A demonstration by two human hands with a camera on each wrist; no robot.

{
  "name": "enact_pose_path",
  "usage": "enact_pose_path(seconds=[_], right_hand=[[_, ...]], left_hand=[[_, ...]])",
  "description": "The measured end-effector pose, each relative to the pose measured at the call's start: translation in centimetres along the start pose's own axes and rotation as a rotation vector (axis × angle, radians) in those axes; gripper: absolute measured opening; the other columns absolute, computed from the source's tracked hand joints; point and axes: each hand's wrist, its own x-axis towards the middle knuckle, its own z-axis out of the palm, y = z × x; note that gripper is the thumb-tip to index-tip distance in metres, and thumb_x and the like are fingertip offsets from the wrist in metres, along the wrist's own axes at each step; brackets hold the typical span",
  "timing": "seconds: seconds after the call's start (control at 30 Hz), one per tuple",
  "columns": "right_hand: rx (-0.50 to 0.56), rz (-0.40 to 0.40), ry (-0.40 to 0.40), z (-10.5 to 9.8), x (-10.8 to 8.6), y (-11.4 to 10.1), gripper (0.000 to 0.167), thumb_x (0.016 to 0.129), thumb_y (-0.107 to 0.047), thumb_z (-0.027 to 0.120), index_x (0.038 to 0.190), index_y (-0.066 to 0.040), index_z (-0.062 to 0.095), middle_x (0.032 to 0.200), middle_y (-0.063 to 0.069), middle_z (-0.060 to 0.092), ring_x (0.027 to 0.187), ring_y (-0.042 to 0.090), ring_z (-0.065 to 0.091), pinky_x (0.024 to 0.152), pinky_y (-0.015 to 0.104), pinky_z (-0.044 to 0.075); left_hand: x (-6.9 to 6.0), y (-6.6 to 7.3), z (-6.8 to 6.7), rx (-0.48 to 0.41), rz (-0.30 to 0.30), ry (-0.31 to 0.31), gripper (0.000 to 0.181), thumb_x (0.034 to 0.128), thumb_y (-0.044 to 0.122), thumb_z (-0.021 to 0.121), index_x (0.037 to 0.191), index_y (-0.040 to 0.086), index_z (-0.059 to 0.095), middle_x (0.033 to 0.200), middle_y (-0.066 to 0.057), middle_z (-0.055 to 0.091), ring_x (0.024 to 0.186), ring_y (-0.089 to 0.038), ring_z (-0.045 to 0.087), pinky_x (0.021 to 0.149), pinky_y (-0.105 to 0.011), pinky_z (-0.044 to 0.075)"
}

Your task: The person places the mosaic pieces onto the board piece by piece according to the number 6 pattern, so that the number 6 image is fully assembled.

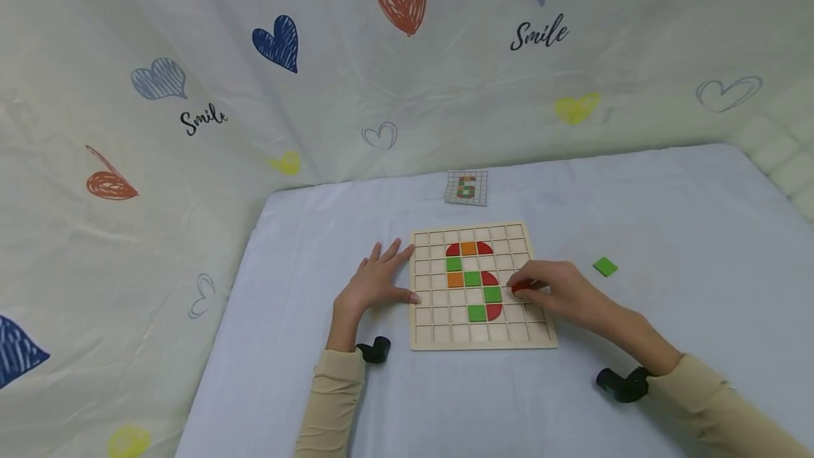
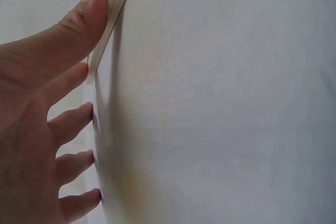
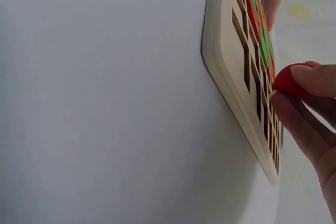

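Observation:
A wooden grid board (image 1: 445, 336) lies on the white table, with red, orange and green tiles set in some of its squares. My right hand (image 1: 559, 290) pinches a red rounded tile (image 3: 289, 81) between thumb and fingers, just over the board's right side. My left hand (image 1: 375, 280) has its fingers spread at the board's left edge. In the left wrist view its thumb (image 2: 86, 22) touches the wooden rim, while the other fingertips reach down to the cloth.
Behind the board lies a small pattern card (image 1: 466, 188) printed with a similar coloured figure. A loose green tile (image 1: 605, 266) is on the table to the right of the board. A white curtain (image 1: 331, 104) with hearts hangs behind the table.

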Motion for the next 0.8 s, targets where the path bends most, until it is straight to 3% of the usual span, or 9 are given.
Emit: enact_pose_path(seconds=[0.33, 0.8], right_hand=[[0.079, -0.061, -0.032, 1.3, 1.6, -1.1, 0.025, 0.081, 0.009, 0.080, 0.101, -0.005, 0.076, 0.094, 0.001, 0.076, 0.082, 0.012, 0.070, 0.073, 0.024, 0.062], [0.114, -0.130, -0.138, 3.7, 4.5, -2.6, 0.015, 0.086, 0.001, 0.079, 0.098, -0.007, 0.079, 0.092, 0.000, 0.077, 0.079, 0.005, 0.065, 0.075, 0.024, 0.059]], left_hand=[[0.2, 0.1, 0.0, 0.001, -0.011, -0.008, 0.102, 0.0798, 0.047, 0.086, 0.164, 0.029, 0.030, 0.173, -0.001, 0.015, 0.160, -0.040, 0.001, 0.127, -0.063, 0.011], [0.3, 0.0, 0.1, 0.021, -0.019, -0.016, 0.103, 0.0799, 0.048, 0.086, 0.164, 0.027, 0.030, 0.173, -0.003, 0.015, 0.160, -0.040, 0.002, 0.127, -0.062, 0.011]])
